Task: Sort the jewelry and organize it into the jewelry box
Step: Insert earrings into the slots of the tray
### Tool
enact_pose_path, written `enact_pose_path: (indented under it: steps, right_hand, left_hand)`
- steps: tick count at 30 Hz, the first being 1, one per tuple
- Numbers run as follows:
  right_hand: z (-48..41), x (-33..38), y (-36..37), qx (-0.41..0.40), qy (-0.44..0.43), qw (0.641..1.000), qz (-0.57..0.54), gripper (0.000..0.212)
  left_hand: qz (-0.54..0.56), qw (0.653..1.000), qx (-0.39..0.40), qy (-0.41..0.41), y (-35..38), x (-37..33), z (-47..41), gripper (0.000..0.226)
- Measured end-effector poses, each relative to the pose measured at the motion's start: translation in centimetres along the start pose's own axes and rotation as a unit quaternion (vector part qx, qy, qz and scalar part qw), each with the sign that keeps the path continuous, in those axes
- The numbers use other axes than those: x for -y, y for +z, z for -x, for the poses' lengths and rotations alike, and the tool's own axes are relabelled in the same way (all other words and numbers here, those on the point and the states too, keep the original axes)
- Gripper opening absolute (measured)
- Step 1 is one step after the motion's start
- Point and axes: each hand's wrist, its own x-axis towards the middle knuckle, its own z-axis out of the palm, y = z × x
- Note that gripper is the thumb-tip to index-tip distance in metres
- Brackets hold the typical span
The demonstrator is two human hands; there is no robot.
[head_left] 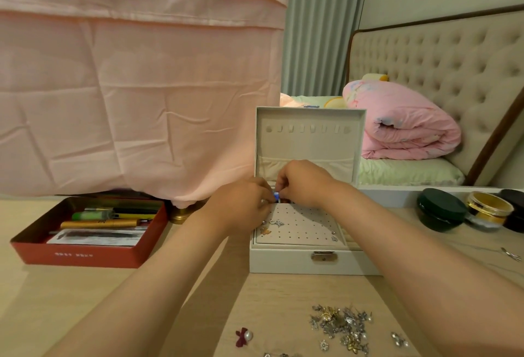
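Left hand [243, 204] and right hand [304, 184] meet over the open jewelry box [283, 263].
Both pinch a small blue piece [275, 196].

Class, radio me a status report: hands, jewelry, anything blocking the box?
Left hand and right hand pinch a small blue piece above the earring board. Jewelry box open. Loose pile unsorted, nothing blocking.
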Motion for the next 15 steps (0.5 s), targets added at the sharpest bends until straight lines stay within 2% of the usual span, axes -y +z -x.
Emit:
enact_pose_path:
  steps: [5,9,12,15]
  right_hand:
    - [-0.74,0.26,0.2,-0.025,-0.002,1.0,0.002,0.009]
    - [-0.82,0.09,0.23,-0.039,-0.004,0.999,0.004,0.009]
    - [-0.57,-0.06,0.5,-0.024,-0.021,0.999,-0.013,0.015]
    - [-0.4,-0.26,0.61,0.009,-0.03,0.999,0.005,0.02]
  left_hand:
    - [0.009,1.0,0.024,0.005,0.15,0.11,-0.35,0.034]
    - [0.026,0.997,-0.068,-0.024,-0.23,0.37,-0.28,0.032]
    - [-0.013,1.0,-0.024,-0.011,-0.02,0.45,-0.06,0.032]
    - [-0.005,1.0,0.008,0.002,0.17,0.21,-0.12,0.035]
